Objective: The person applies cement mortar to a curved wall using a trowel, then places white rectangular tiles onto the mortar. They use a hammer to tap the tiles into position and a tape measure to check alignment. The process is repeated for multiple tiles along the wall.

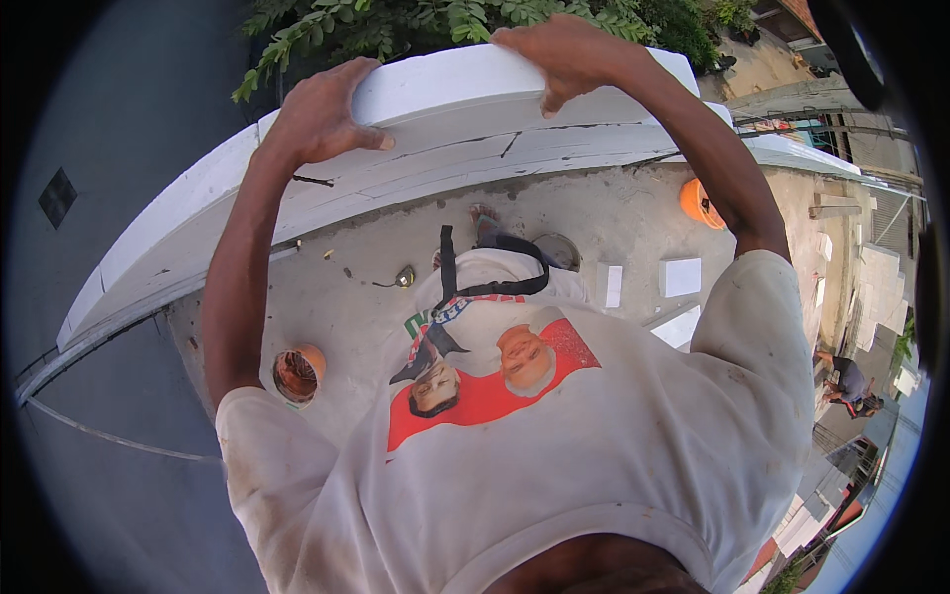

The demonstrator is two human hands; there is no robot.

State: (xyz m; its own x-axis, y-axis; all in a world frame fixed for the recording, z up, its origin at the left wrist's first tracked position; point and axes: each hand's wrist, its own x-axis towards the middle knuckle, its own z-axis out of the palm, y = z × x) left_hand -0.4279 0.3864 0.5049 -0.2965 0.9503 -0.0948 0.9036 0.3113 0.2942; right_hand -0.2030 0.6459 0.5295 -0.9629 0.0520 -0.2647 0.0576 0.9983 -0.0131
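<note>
A long white block [435, 89] forms the top of a low wall [416, 168] of similar blocks with cracked joints and short dark pieces sticking out. My left hand [336, 119] grips this top block left of centre, thumb on the near face and fingers over the top. Further right, my right hand [554, 64] holds the same block in the same way, its fingertips partly hidden. Below the wall, my bare or sandalled foot [483, 220] shows on the concrete floor [376, 228], near a tape measure [404, 278].
Orange buckets [701, 203] [299, 374] stand right and left. A round metal container [556, 252] and loose white blocks [679, 277] lie by me. Another person [853, 386] bends at the far right. Leafy branches [327, 25] hang beyond the wall; a dark grey surface [119, 198] fills the left.
</note>
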